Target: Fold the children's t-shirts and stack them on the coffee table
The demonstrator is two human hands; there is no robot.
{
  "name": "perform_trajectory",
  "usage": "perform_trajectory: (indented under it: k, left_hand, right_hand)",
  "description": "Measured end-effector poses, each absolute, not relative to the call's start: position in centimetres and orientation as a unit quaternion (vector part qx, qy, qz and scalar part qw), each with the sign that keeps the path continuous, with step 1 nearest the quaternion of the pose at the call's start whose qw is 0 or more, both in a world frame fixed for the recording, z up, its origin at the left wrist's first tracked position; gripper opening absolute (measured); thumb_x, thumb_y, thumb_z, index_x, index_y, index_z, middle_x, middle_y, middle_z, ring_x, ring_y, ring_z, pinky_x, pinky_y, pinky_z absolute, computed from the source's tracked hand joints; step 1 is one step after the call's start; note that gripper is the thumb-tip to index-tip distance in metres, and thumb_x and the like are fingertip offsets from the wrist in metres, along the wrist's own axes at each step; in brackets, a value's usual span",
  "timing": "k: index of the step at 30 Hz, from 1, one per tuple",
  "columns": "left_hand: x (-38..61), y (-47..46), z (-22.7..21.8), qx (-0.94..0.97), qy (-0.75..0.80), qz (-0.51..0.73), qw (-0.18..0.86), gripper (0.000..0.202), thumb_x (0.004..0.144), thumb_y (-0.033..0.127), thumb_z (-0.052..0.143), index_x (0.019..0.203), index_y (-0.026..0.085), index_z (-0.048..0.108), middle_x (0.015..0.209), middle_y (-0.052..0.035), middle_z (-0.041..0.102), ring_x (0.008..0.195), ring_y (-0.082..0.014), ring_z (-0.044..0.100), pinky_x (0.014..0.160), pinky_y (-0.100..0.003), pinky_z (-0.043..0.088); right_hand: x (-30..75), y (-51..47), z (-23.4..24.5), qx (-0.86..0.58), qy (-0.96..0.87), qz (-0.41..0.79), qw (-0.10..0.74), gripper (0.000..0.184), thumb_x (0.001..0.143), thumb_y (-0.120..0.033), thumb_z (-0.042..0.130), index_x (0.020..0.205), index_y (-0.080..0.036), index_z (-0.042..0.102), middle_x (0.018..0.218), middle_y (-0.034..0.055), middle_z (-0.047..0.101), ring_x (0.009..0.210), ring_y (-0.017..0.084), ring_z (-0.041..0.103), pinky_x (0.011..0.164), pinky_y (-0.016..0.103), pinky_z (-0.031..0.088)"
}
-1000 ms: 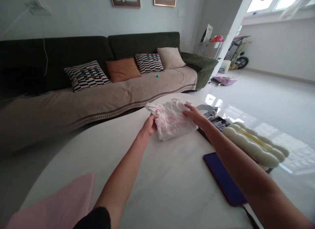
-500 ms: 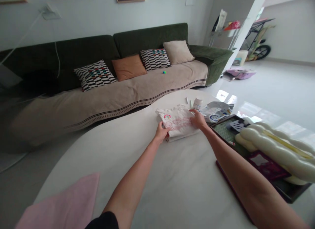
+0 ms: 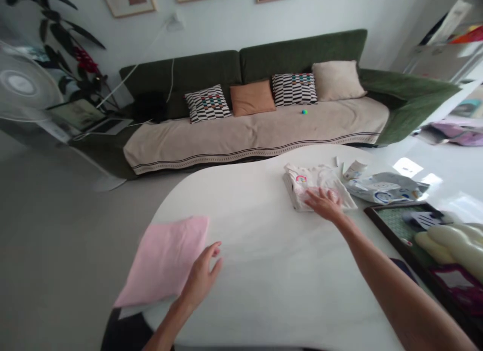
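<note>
Presses flat, open right hand [image 3: 324,204] on folded white shirt [image 3: 313,182] at 1 o'clock on white table [image 3: 271,270]. Rests left hand [image 3: 202,278], fingers spread, at 3 o'clock edge of pink cloth [image 3: 164,260] at 8 o'clock.

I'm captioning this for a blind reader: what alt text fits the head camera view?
A person's right hand lies flat on a folded white shirt on a white table, while the left hand is open at the edge of a folded pink cloth. A green sofa with cushions stands behind.
</note>
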State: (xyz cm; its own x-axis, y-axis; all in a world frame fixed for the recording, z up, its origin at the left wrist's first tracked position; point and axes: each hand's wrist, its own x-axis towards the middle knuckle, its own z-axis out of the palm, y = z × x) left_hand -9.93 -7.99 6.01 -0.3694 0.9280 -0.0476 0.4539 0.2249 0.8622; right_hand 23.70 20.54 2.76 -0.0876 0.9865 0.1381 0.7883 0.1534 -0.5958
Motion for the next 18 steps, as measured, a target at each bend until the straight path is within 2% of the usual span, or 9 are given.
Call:
perform_trajectory:
  k: [3, 5, 8, 11, 13, 15, 18]
  left_hand:
    - [-16.2, -13.3, 6.4, 0.498, 0.789, 0.332, 0.135, 0.034, 0.070, 0.034, 0.058, 0.101, 0.022, 0.060, 0.108, -0.0086, 0.057, 0.108, -0.0250, 0.047, 0.098, -0.035, 0.032]
    - [-18.7, -15.4, 6.1, 0.503, 0.818, 0.262, 0.096, 0.040, 0.068, 0.037, 0.059, 0.104, 0.020, 0.059, 0.114, -0.0103, 0.054, 0.113, -0.0270, 0.043, 0.100, -0.038, 0.030]
    - [-19.8, -16.8, 5.5, 0.521, 0.821, 0.198, 0.122, 0.046, 0.069, 0.043, 0.058, 0.108, 0.020, 0.058, 0.120, -0.0116, 0.052, 0.118, -0.0282, 0.039, 0.102, -0.039, 0.025]
    - [-18.2, -16.8, 5.1, 0.540, 0.798, 0.220, 0.155, 0.060, 0.064, 0.049, 0.062, 0.115, 0.018, 0.055, 0.126, -0.0143, 0.048, 0.123, -0.0313, 0.032, 0.104, -0.040, 0.018]
    - [-16.1, -16.6, 4.9, 0.538, 0.780, 0.262, 0.183, 0.066, 0.060, 0.049, 0.066, 0.117, 0.019, 0.054, 0.128, -0.0145, 0.046, 0.124, -0.0326, 0.028, 0.105, -0.040, 0.016]
    - [-13.6, -16.2, 4.8, 0.534, 0.759, 0.300, 0.220, 0.064, 0.061, 0.045, 0.066, 0.118, 0.020, 0.053, 0.130, -0.0135, 0.044, 0.125, -0.0326, 0.026, 0.105, -0.040, 0.015]
    - [-9.4, -15.8, 4.8, 0.577, 0.699, 0.318, 0.279, 0.058, 0.066, 0.036, 0.063, 0.121, 0.021, 0.051, 0.131, -0.0124, 0.043, 0.126, -0.0314, 0.027, 0.105, -0.042, 0.016]
  right_hand:
    - [22.1, 13.9, 2.0, -0.606, -0.755, 0.153, 0.198, 0.042, 0.079, -0.036, 0.046, 0.117, -0.021, 0.052, 0.136, 0.0147, 0.035, 0.126, 0.032, 0.028, 0.095, 0.056, 0.025]
    - [20.5, 7.4, 0.5, -0.574, -0.775, 0.183, 0.191, 0.039, 0.079, -0.033, 0.044, 0.114, -0.019, 0.054, 0.134, 0.0144, 0.037, 0.125, 0.028, 0.032, 0.096, 0.048, 0.031]
    - [17.7, -2.3, -1.2, -0.550, -0.769, 0.253, 0.207, 0.033, 0.076, -0.032, 0.047, 0.105, -0.023, 0.059, 0.130, 0.0102, 0.044, 0.125, 0.027, 0.032, 0.098, 0.047, 0.032]
    - [14.8, -9.1, -0.7, -0.521, -0.738, 0.335, 0.266, 0.030, 0.074, -0.031, 0.049, 0.102, -0.024, 0.060, 0.125, 0.0086, 0.049, 0.125, 0.026, 0.033, 0.100, 0.046, 0.031]
    - [13.1, -11.6, 0.7, -0.489, -0.724, 0.388, 0.293, 0.031, 0.076, -0.030, 0.049, 0.105, -0.024, 0.059, 0.122, 0.0090, 0.052, 0.120, 0.024, 0.040, 0.099, 0.042, 0.033]
    - [11.5, -12.9, 2.2, -0.468, -0.721, 0.414, 0.301, 0.035, 0.077, -0.029, 0.046, 0.110, -0.024, 0.055, 0.119, 0.0084, 0.053, 0.115, 0.023, 0.046, 0.098, 0.040, 0.035]
    - [9.7, -13.6, 4.0, -0.435, -0.756, 0.399, 0.285, 0.051, 0.075, -0.023, 0.048, 0.125, -0.024, 0.042, 0.124, 0.0073, 0.049, 0.115, 0.021, 0.045, 0.096, 0.038, 0.037]
